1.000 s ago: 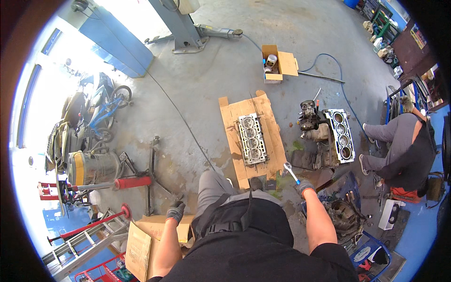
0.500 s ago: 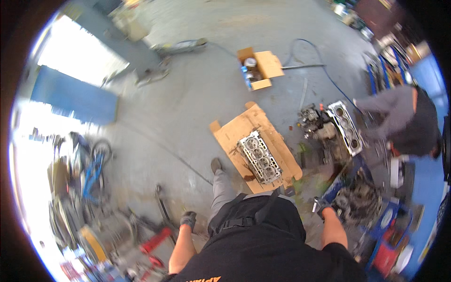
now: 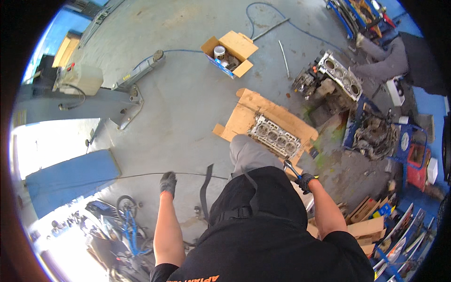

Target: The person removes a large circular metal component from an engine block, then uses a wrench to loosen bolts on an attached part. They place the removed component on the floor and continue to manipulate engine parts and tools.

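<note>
Ratchet (image 3: 292,169) is in your right hand (image 3: 306,182), grip clenched round the blue handle, metal end showing against the near right edge of the cardboard sheet (image 3: 244,110). Not set on any fastener I can see. Your left hand (image 3: 167,184) is well left of the sheet, gloved, nothing visible in it; can't tell whether that grip is curled or slack.

Cylinder head (image 3: 275,137) lies on the sheet, four round chambers facing up. Your leg (image 3: 246,155) hides part of the sheet's near side.

Progress, my read: cylinder head is off and well apart from the engine block (image 3: 338,74), which sits beyond the sheet to the right, bores uncovered. Not done: nothing is seated over those bores. What else is left on either part, bolts or cleaning, is too small to judge. No fastener is being turned right now.

Further out: greasy housing (image 3: 373,136) right of the sheet, nearer you than the block. Carton (image 3: 242,43) beyond the sheet, flaps up, white can (image 3: 219,51) inside. Metal rod (image 3: 284,58) also beyond it. Co-worker's leg (image 3: 380,68), grey trousers, far right of the sheet, past the block.
</note>
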